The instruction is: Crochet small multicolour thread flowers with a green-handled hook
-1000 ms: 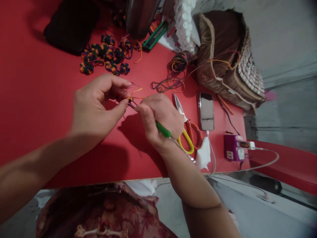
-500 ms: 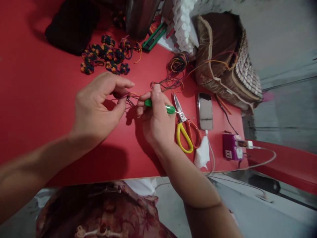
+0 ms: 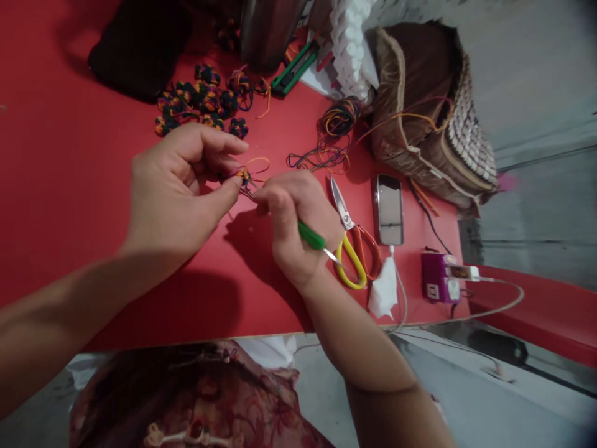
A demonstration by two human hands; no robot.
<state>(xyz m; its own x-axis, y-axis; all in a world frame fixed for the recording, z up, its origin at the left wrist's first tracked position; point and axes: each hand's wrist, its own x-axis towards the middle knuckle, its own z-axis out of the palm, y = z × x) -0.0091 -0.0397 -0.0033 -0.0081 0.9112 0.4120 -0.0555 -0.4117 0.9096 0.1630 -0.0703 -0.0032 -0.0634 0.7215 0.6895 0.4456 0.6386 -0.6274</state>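
Between the thumb and fingers of my left hand (image 3: pixel 172 196) is a small crocheted piece (image 3: pixel 243 177) of dark, orange and pink thread, with loose strands trailing from it. My right hand (image 3: pixel 303 211) is closed around a green-handled crochet hook (image 3: pixel 311 236), whose thin metal shaft sticks out below toward the scissors. The right fingertips meet the strands just right of the piece; what they pinch there is partly hidden. Beyond my left hand lie several finished crocheted pieces (image 3: pixel 209 99) in the same colours. A tangled thread bundle (image 3: pixel 340 118) rests beyond my right hand.
Scissors (image 3: pixel 347 230) with yellow and red handles lie right of my right hand. Farther right are a phone (image 3: pixel 388 208) on a cable, white tissue (image 3: pixel 384 289) and a purple adapter (image 3: pixel 433 277). A green cutter (image 3: pixel 295 70), a brown bag (image 3: pixel 415 99) and a black pouch (image 3: pixel 140 50) stand behind.
My right hand has turned, so the hook's shaft now slants down to the right and its fingertips are at the piece's strands. More of the crocheted piece shows at my left fingertips.
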